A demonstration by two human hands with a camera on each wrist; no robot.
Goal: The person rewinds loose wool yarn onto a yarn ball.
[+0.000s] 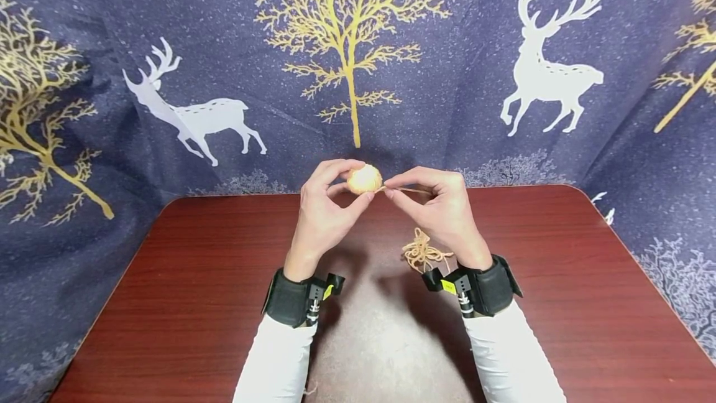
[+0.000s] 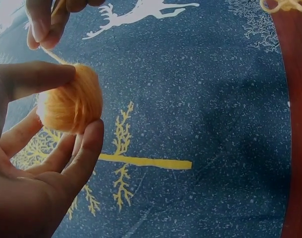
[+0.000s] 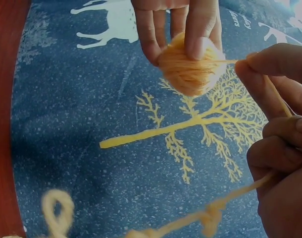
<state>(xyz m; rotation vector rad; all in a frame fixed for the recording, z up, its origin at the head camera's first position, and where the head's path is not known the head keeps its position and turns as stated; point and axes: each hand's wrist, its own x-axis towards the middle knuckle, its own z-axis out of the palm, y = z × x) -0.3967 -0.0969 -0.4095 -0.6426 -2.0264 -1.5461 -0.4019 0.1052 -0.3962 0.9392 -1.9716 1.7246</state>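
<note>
A small orange-yellow ball of yarn [image 1: 365,179] is held up above the far edge of the table. My left hand [image 1: 327,204] grips it between thumb and fingers, the thumb [image 2: 47,79] lying along one side. Close beside it, my right hand [image 1: 439,201] pinches the yarn strand [image 3: 231,61] between thumb and forefinger, a short way from the ball. In the right wrist view the strand runs from the ball through that pinch and under the curled lower fingers, then trails off below. A loose tangle of yarn [image 1: 421,250] lies on the table under the right hand.
The reddish-brown table [image 1: 196,266] has a pale glare patch in its middle. Behind it hangs a dark blue cloth [image 1: 313,123] printed with white deer and golden trees. Both wrists wear black camera straps [image 1: 492,285].
</note>
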